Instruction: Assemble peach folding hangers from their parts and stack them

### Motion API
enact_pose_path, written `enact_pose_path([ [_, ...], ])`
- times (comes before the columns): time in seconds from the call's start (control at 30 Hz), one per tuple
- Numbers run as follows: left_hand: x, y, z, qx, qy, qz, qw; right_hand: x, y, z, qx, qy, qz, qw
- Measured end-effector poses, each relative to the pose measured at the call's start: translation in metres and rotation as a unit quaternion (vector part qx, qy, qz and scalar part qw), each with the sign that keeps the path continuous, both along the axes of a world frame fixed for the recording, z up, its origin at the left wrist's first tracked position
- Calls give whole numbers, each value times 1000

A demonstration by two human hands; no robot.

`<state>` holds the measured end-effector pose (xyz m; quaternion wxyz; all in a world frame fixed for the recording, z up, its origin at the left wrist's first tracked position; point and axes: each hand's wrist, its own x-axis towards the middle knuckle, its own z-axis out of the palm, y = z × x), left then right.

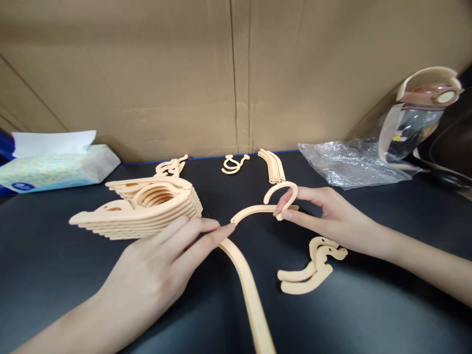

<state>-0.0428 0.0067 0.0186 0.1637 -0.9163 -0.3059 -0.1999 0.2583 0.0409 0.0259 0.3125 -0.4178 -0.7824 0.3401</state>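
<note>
My right hand [328,219] pinches a cream plastic hanger hook [291,189] between thumb and fingers, its open curve facing left. Behind that hook lies a curved hanger arm [252,210], whose right end is partly covered by my fingers. A second, longer-looking hanger arm [245,280] runs from my left fingertips toward the near edge of the picture. My left hand [162,268] closes on its far end, fingertips also meeting the first arm's left end; my left thumb is hidden. Two wavy cream pieces [308,275] lie overlapping below my right hand.
A stack of cream hanger parts [147,211] stands at left on the black table [206,314]. Farther back are more hooks [171,167], [235,164] and curved arms [272,167]. A tissue pack [59,162], clear plastic bag [342,162] and bottle [416,123] flank them before cardboard [165,73].
</note>
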Motion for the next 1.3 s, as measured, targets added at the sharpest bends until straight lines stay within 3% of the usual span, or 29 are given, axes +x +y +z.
enact_pose_path([
  [0.23,2,-2,0,-41,53,-23,997,-1,0,0,-9,9,-8,1000],
  [0.6,2,-1,0,-91,61,-53,993,0,-3,2,-34,34,10,999],
  [0.77,-1,-5,0,-60,66,-55,994,0,-1,2,28,6,11,1000],
  [1.0,7,-2,14,-2,65,-98,993,-2,-6,2,-7,26,-2,1000],
  [1.13,9,-2,12,-51,77,-115,989,-4,-7,3,-17,45,-6,999],
  [1.3,5,-2,9,-153,39,-89,983,-4,-8,4,-55,70,14,996],
])
